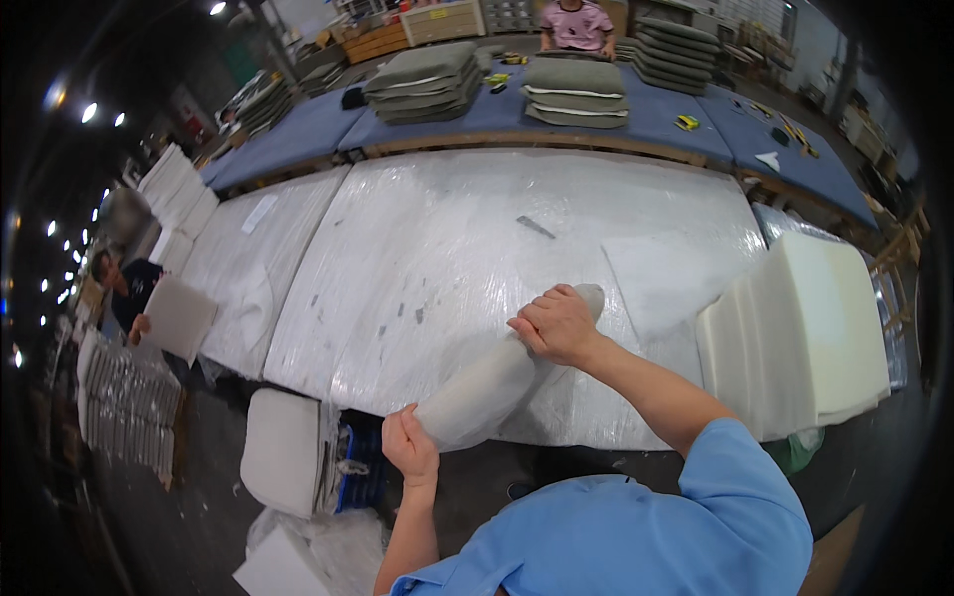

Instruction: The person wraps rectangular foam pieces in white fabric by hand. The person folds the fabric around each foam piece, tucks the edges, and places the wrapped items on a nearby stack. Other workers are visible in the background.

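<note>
A pale grey, padded cushion (479,395) is tilted up on edge over the front of the plastic-wrapped table (397,248). My left hand (411,444) is closed around its near left end, thumb up along the edge. Farther out and to the right, my right hand (559,326) grips the upper edge close to the far end, its fingers curled over. Most of the cushion's underside is hidden from view. A thin white sheet (666,288) lies flat on the table, just beyond my right forearm.
A tall stack of white foam pads (795,338) stands at the right. More white pads (283,447) are at the lower left. Behind, blue-topped tables (457,134) carry stacked grey cushions (574,91). One person (578,25) stands there; another (134,288) holds a pad at left.
</note>
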The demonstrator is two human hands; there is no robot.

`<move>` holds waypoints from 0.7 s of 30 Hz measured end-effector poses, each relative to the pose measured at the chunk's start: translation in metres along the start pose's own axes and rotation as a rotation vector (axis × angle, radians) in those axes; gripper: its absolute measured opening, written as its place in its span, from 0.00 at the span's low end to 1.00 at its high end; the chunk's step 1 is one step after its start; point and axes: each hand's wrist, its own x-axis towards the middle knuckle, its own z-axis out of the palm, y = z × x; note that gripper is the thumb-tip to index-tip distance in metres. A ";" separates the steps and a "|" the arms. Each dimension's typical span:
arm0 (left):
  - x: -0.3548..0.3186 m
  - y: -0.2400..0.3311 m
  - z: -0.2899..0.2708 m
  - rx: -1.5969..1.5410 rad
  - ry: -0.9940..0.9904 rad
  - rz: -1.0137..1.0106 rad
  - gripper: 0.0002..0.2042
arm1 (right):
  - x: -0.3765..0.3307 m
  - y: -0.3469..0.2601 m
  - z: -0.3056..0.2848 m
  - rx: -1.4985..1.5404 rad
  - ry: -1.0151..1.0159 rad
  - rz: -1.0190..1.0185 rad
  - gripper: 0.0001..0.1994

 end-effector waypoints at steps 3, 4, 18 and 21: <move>0.000 -0.005 -0.005 0.021 -0.019 0.002 0.13 | -0.005 0.030 -0.010 0.030 0.181 0.134 0.15; -0.002 -0.005 -0.006 0.021 -0.024 0.004 0.13 | -0.012 0.047 -0.014 0.042 0.231 0.215 0.15; 0.046 0.098 0.010 0.279 -0.560 0.116 0.18 | -0.027 0.109 0.030 1.094 0.208 1.058 0.31; 0.058 0.160 0.074 0.122 -0.677 0.385 0.31 | -0.031 0.100 0.036 1.281 0.283 0.957 0.30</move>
